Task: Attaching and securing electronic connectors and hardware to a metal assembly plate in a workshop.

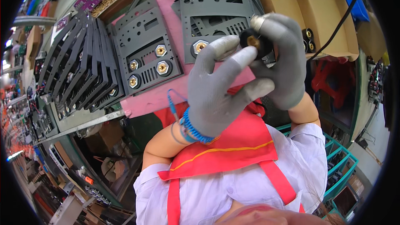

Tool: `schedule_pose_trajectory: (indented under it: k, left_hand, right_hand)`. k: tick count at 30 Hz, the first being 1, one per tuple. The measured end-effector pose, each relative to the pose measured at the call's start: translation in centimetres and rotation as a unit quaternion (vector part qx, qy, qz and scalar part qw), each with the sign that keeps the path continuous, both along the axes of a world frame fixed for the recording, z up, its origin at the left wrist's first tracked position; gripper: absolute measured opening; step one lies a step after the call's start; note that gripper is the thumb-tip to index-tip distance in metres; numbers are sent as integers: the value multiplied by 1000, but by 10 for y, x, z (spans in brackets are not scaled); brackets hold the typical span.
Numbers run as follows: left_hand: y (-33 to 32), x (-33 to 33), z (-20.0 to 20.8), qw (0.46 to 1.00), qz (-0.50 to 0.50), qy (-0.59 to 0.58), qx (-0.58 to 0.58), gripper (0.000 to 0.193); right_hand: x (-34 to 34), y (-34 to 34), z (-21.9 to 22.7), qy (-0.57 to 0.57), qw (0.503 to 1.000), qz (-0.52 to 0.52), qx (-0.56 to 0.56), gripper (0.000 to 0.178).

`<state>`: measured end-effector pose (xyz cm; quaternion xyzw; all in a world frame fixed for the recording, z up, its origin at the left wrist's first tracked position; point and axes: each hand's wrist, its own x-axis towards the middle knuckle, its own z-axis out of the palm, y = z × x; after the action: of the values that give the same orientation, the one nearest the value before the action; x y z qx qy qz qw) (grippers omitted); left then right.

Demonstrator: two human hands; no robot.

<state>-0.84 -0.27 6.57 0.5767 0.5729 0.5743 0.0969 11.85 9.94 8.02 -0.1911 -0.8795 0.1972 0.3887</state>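
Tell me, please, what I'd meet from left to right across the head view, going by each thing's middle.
Row of dark panels, grey panel with four hex nuts, left gloved hand, black round part, right gloved hand, open cardboard box.

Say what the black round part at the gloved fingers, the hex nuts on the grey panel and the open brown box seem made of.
Black round part: possibly plastic or rubber, dark-bodied, with a brass-coloured, likely metal centre.
Hex nuts: likely plated metal; their silvery faces shine.
Open brown box: cardboard by its matte tan walls.
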Motion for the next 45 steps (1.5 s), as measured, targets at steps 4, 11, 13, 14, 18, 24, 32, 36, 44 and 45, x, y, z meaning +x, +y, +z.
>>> schedule_pose_trajectory:
  k: [4,11,13,14,18,24,32,36,44,45]
  left_hand:
    - [-2,5,-22,975,15,-219,43,42]
    - [-28,-11,-18,787,-181,-586,-73,34]
    - [-36,-17,-26,809,-166,-556,-94,34]
    - [-39,-19,-30,830,-151,-526,-114,33]
    - [-46,-23,-43,706,-209,-661,-142,35]
    - [-47,-12,-48,607,-237,-736,-185,38]
    - [-45,-19,-61,642,-275,-693,-178,70]
    - [-44,-21,-67,621,-302,-707,-153,29]
    - [-39,-17,-69,633,-289,-704,-142,26]
    - [-39,-16,-67,631,-291,-704,-146,26]
  right_hand:
    - [-2,-12,0,11,999,39,-31,60]
    - [0,-10,2,45,979,84,-181,40]
    - [-1,-9,-2,28,982,110,-151,37]
    - [-1,-10,-4,11,984,136,-118,36]
    - [0,-9,-5,-12,970,240,-32,24]
    - [-3,-17,1,-12,880,446,-160,14]
    - [12,30,-3,20,979,141,-144,25]
    - [5,6,6,-80,953,258,-137,34]
    - [9,15,3,-33,948,244,-201,30]
    - [8,10,1,-67,941,270,-194,34]
